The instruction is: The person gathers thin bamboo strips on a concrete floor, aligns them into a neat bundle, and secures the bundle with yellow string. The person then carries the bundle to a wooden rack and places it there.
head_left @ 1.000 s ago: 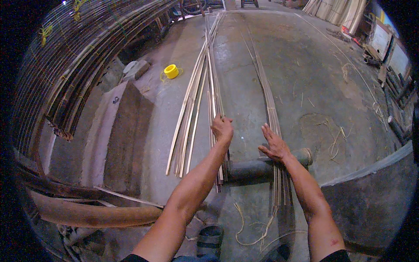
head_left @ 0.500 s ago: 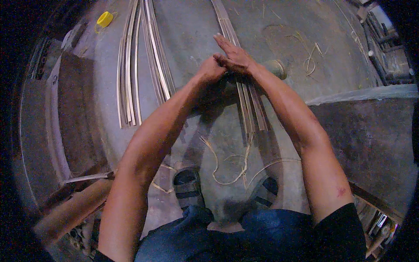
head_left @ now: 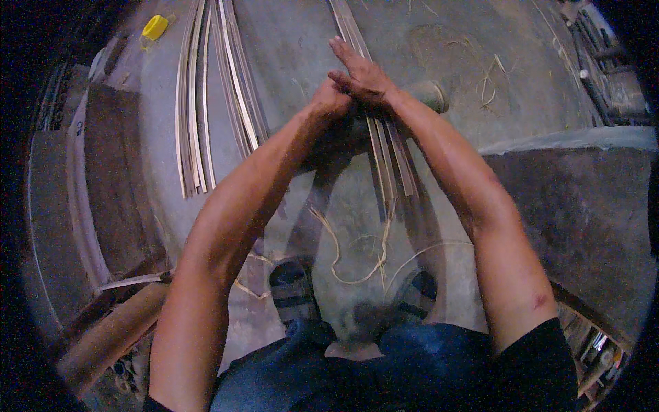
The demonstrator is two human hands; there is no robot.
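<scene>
A bundle of thin, flat wooden or bamboo strips [head_left: 388, 161] runs away from me under my hands, crossing a greenish round log or bamboo piece [head_left: 434, 95]. My left hand [head_left: 331, 101] is curled beside the strips, its fingers partly hidden by my other hand; what it grips, if anything, does not show. Over its knuckle side lies my right hand [head_left: 367, 81], fingers stretched forward and the palm turned down toward the strips. Both hands touch each other just above the round piece.
More long strips [head_left: 195, 117] lie on the floor to the left, beside another bundle [head_left: 240, 79]. A yellow ring-shaped item [head_left: 155, 27] sits at the far left. Pale twisted fibre [head_left: 381, 264] curls near my sandals [head_left: 294, 292]. Dark panels [head_left: 570, 206] stand on the right.
The view has shifted slightly, so the floor things sit a little higher and further left. My hands stay together over the strips, the right fingers reaching slightly farther forward.
</scene>
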